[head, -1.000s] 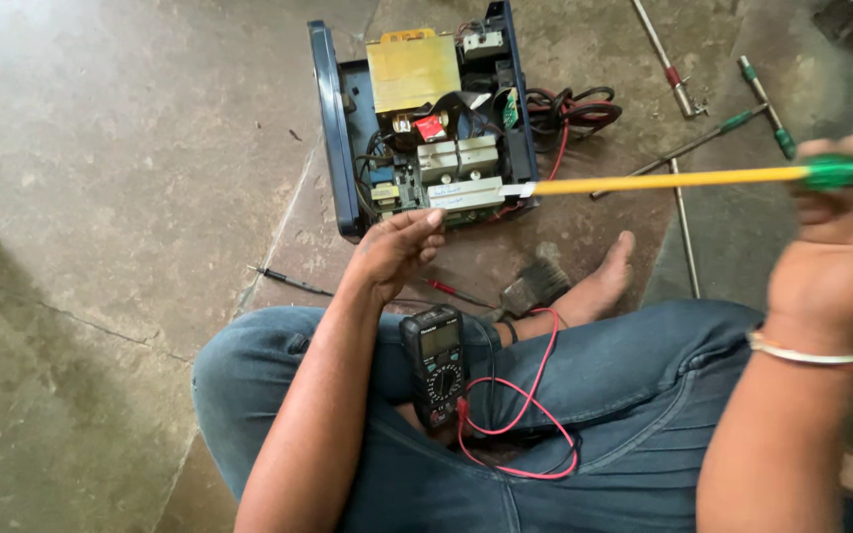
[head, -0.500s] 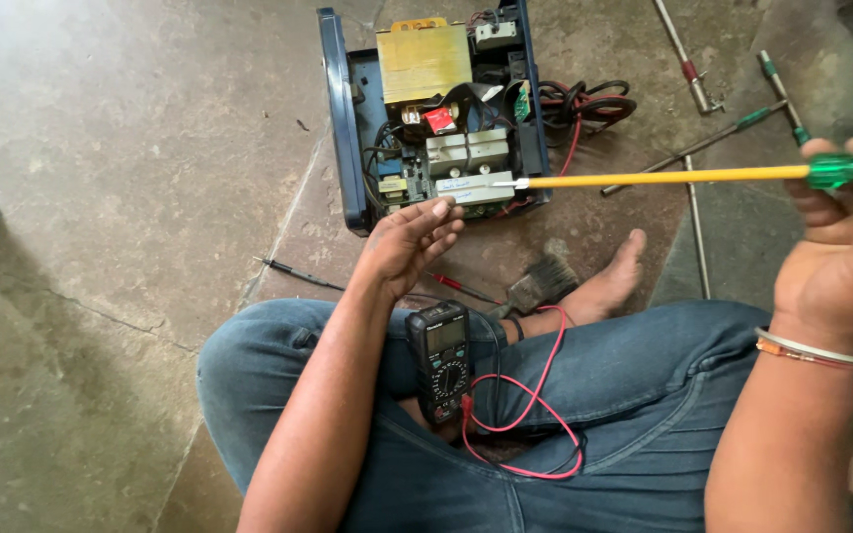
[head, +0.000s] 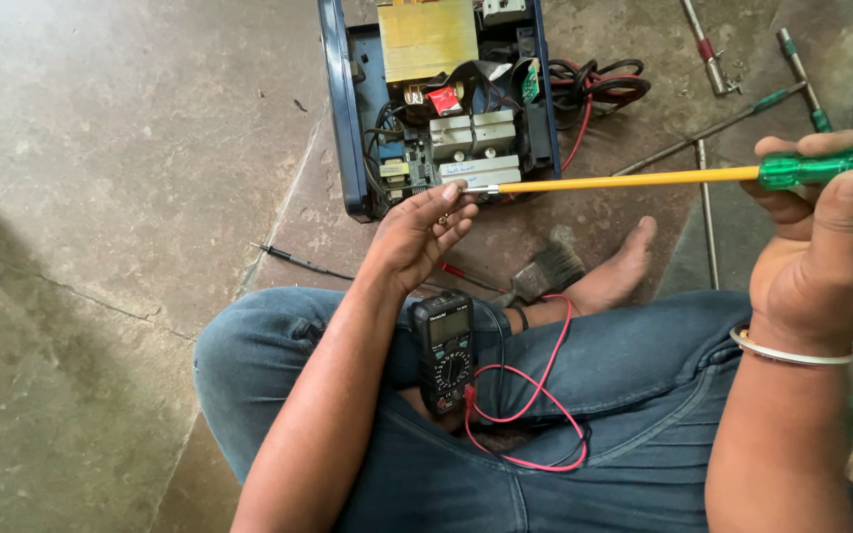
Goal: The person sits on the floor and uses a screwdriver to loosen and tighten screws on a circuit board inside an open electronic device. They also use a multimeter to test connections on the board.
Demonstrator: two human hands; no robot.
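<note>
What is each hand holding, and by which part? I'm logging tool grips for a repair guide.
The right hand grips a long screwdriver by its green handle. The left hand holds nothing clearly; its fingertips sit at the screwdriver's tip beside the opened device.

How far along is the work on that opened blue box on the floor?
Done: the blue box lies open, boards exposed, and the multimeter rests on the lap. In hand: the right hand holds the long screwdriver, the left hand at its tip. Left: the case is not closed.
</note>
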